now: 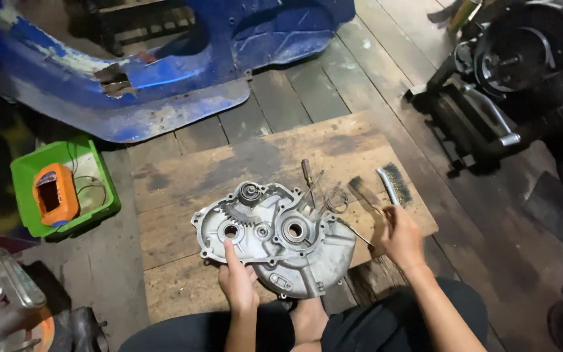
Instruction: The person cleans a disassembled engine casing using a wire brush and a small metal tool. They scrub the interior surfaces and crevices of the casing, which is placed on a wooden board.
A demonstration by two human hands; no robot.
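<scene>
A silver metal engine case (275, 238) is laid flat on a wooden board (184, 182), near its front edge. The left hand (237, 280) is rested on the case, with one finger stretched out beside a round hole. A thin tool (360, 234) is held in the closed right hand (402, 238). A wire brush (392, 184) is seen just past that hand. A green box (99, 173) is set well apart on the floor, and a blue scooter body (164, 111) is placed behind the board.
</scene>
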